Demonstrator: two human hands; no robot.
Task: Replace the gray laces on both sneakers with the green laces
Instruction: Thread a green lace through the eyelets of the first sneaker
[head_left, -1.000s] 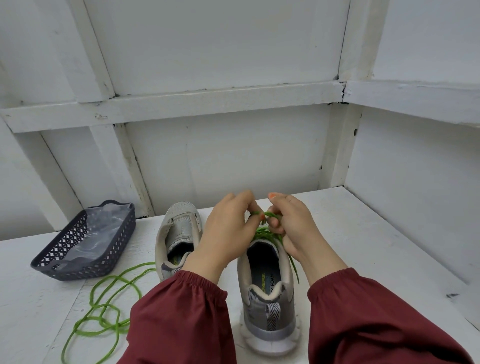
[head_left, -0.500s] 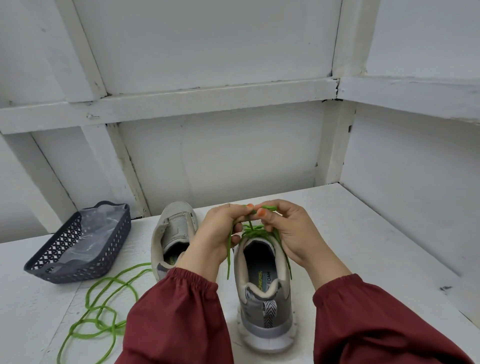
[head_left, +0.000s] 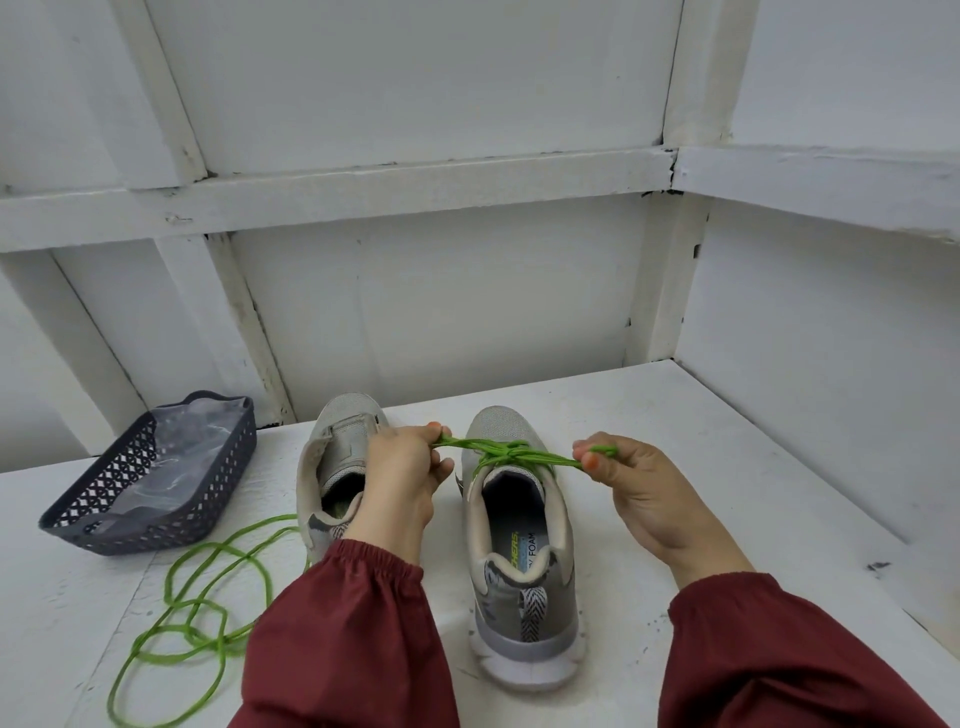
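Observation:
Two grey sneakers stand heel towards me on the white table. The right sneaker (head_left: 519, 561) carries a green lace (head_left: 511, 451) knotted over its tongue. My left hand (head_left: 402, 478) pinches one loop of that lace at the left, and my right hand (head_left: 636, 486) pinches the other loop at the right, the strands stretched taut between them. The left sneaker (head_left: 332, 457) has no lace in its eyelets and is partly hidden behind my left hand. A second green lace (head_left: 208, 592) lies loose in coils on the table at the lower left.
A dark grey perforated basket (head_left: 156, 483) with a clear plastic bag inside sits at the left of the table (head_left: 727, 467). White panelled walls close in the back and the right side.
My hands have moved apart, left and right, from above the right sneaker's tongue. The green loops are now pulled out sideways and the knot has drawn tight.

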